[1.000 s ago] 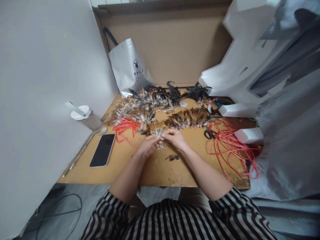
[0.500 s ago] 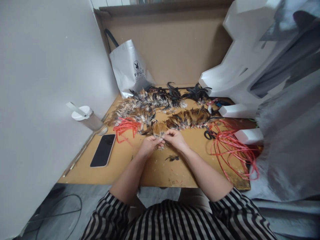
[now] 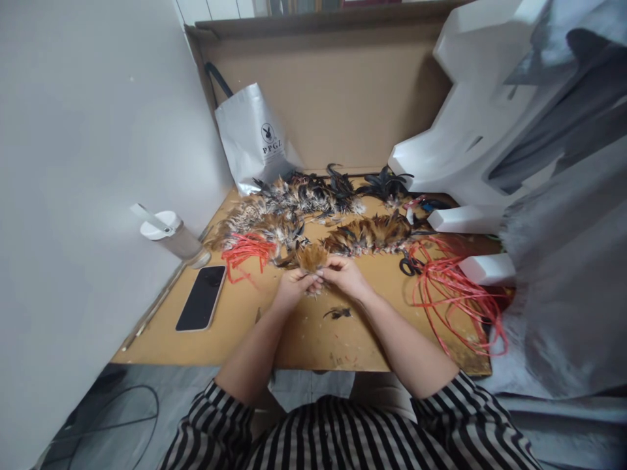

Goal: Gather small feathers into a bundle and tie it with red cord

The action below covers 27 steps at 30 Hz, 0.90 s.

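Observation:
A small bunch of golden-brown feathers (image 3: 312,256) points away from me, its pale quill ends pinched between both hands. My left hand (image 3: 295,286) closes on it from the left. From the right, my right hand (image 3: 344,275) grips the same bunch with thumb and finger, the two hands almost touching. Beyond them lies a row of brown feather bunches (image 3: 369,234). Speckled and dark feathers (image 3: 294,196) are heaped farther back. Red plastic strips (image 3: 249,249) rest left of my hands. A few loose dark feathers (image 3: 337,313) lie nearer me.
Black scissors (image 3: 410,264) and a tangle of long red strips (image 3: 455,294) lie on the right. A phone (image 3: 201,298) and a lidded cup (image 3: 176,238) stand on the table's left. White foam (image 3: 441,137) borders the right; a silver bag (image 3: 249,137) leans at the back.
Both hands have stayed in nearly the same place, still pinching the feather bunch. The feathers look slightly more upright and fanned. The whole view has shifted a little.

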Tool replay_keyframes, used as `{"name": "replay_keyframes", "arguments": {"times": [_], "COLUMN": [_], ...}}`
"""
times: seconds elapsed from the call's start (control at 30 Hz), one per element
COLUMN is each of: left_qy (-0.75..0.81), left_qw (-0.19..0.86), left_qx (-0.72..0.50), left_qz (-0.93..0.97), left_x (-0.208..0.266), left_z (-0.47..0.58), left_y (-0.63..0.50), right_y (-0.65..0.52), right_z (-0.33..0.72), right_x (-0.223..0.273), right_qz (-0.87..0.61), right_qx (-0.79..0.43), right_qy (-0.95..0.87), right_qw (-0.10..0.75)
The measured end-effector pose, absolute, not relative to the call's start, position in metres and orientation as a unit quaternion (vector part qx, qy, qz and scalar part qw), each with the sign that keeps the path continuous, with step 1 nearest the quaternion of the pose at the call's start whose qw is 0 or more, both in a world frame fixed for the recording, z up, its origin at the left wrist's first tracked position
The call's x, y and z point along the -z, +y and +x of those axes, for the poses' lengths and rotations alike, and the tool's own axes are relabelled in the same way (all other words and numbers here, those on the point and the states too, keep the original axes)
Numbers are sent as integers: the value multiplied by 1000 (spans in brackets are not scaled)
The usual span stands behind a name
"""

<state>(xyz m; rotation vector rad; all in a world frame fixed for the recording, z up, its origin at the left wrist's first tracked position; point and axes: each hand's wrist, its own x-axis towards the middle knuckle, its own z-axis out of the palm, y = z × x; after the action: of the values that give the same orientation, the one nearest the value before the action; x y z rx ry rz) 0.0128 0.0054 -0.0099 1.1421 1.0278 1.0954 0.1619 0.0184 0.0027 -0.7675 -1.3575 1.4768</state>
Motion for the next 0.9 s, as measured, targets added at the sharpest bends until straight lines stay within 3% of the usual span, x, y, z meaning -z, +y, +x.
{"name": "replay_keyframes", "arguments": {"times": [0.07,0.17,0.3,0.43,0.57,0.9], "left_qy": [446,417,358,334,332,326], "left_qw": [599,640,697,726,734,733], "left_qx": [-485,-515,-518,-503,-494,-486], "left_qz": [454,389,343,329,326,347], "left_x": [10,11,12,15,16,14], "left_z": [13,12,11,11,13,15], "left_y": [6,8,7,6,5,2], "right_y": [18,16,12,10,11,13], "right_z": [160,159,158,156,155,156], "right_x": [-1,0,-1,1,2,2], "right_qz": [-335,-376,-386,-412,-437,-460], "right_qx": [-575,-431,-194,-80,-37,-76], "right_qy": [-566,-654,-788,-820,-817,-788], "right_qw": [486,495,438,388,375,402]}}
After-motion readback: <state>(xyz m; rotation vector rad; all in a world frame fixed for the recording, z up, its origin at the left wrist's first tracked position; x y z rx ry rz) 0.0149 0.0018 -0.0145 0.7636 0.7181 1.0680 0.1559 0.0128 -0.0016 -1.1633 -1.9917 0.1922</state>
